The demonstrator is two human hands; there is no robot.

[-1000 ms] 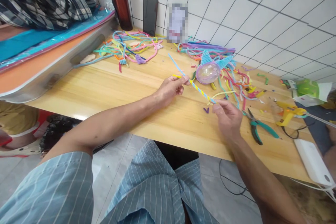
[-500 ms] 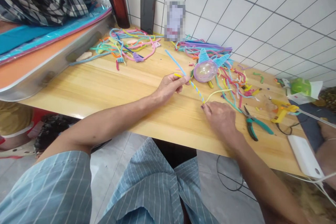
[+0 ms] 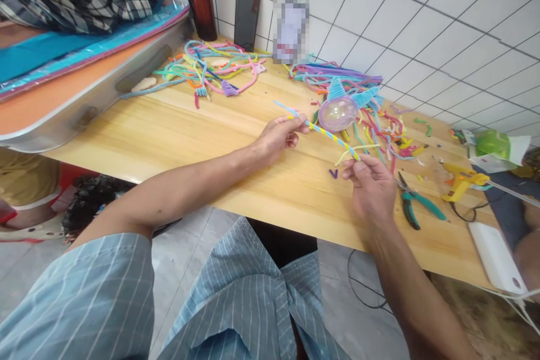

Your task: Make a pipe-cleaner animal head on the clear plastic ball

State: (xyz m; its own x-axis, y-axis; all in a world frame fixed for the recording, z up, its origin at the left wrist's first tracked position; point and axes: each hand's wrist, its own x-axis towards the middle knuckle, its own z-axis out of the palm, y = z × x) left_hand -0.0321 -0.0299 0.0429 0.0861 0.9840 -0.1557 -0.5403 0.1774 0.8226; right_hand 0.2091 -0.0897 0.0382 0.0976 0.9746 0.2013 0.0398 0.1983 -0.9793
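Over the tabletop point(image 3: 304, 202), the right hand point(image 3: 374, 183) has thumb and fingertips closed on the near end of a twisted blue-and-yellow pipe cleaner point(image 3: 331, 136). The left hand point(image 3: 280, 136), a little farther off, pinches it toward the other end, a blue tail sticking out past the fingers. The strip runs nearly straight between the hands, likely so the spiral stays tight and even. Just beside the right fingertips lies a purple scrap point(image 3: 333, 174). Right of that hand, pliers point(image 3: 428, 204) lie with handles toward the person, seemingly for easy reach. Beyond the strip sits a clear ball point(image 3: 337, 114) with blue ears, perhaps set back for working room. Farther off, past the left hand, a dark phone point(image 3: 247, 17) leans upright against the wall, probably saving space.
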